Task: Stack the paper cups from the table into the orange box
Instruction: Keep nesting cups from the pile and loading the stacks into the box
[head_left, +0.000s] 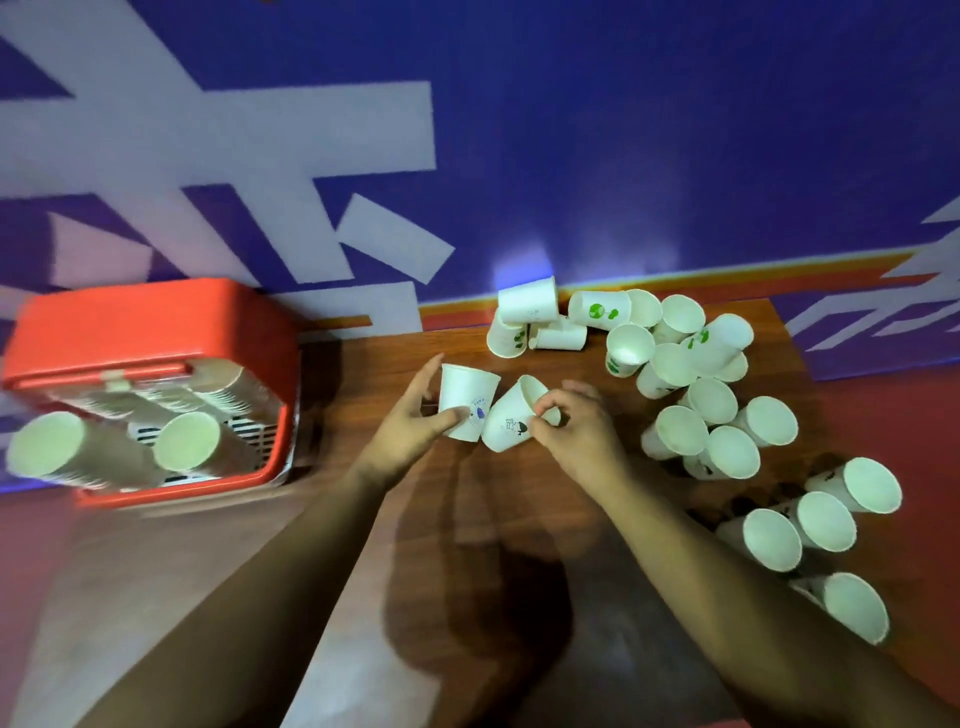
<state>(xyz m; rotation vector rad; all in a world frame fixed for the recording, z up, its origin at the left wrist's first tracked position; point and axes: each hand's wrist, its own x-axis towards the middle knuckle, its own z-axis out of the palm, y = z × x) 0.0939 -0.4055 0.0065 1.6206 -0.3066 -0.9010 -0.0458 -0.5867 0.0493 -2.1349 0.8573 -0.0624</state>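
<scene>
My left hand (410, 421) grips a white paper cup with a blue print (467, 400), held upright above the wooden table (395, 358). My right hand (576, 426) pinches the rim of a second white cup with a black print (511, 418), tilted with its base against the first cup. The orange box (150, 322) sits at the left and holds long stacks of cups (78, 452) lying on their sides. Several loose white cups (691, 364) lie and stand in a heap at the right of the table.
A small cluster of cups (530, 322) lies at the table's far edge against the purple and white wall. More upright cups (826, 525) line the table's right edge. Brown tabletop shows between my forearms.
</scene>
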